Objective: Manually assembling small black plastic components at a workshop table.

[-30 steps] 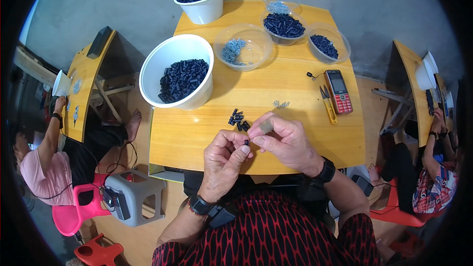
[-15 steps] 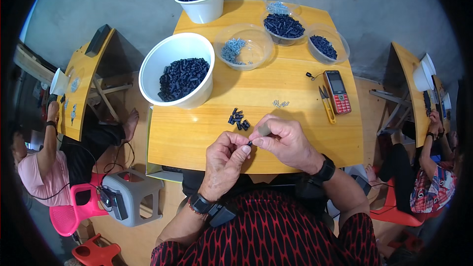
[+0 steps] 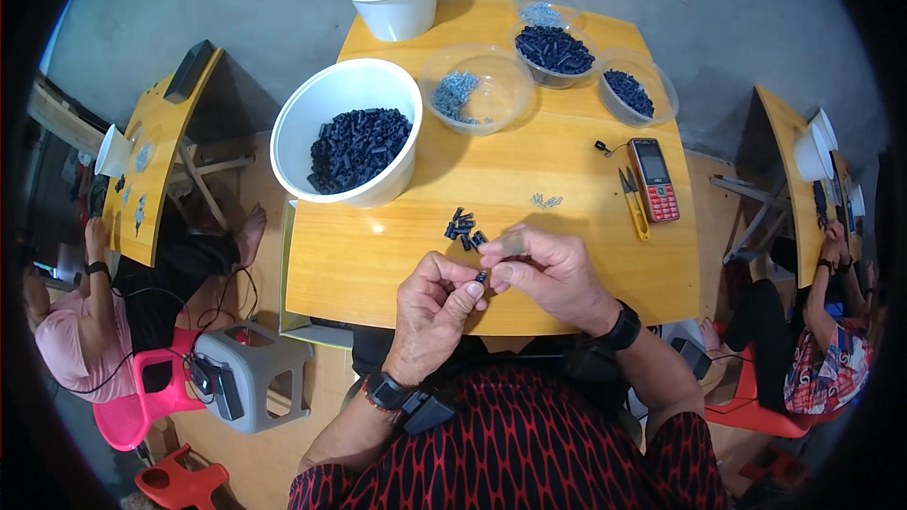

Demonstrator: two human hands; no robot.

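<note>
Near the table's front edge, my left hand (image 3: 436, 300) pinches a small black plastic sleeve (image 3: 482, 277) between thumb and fingers. Just to its right, my right hand (image 3: 548, 274) has its thumb and fingers drawn together. A dull greyish patch shows at those fingers, and what they hold, if anything, is too small to make out. Beyond my hands lies a small cluster of black sleeves (image 3: 460, 227). A little pile of tiny silvery metal pins (image 3: 546, 200) rests to the right of that cluster.
Black parts fill a near white tub (image 3: 288, 146) and a far white tub (image 3: 397, 19). Clear bowls hold metal pieces (image 3: 456, 94) and black parts (image 3: 556, 50). At right lie yellow-handled snips (image 3: 636, 210) and a red-keyed phone (image 3: 654, 179). People sit at side tables.
My right hand has drawn slightly away from the sleeve, which now shows more plainly in my left fingers. The whole view has shifted slightly.
</note>
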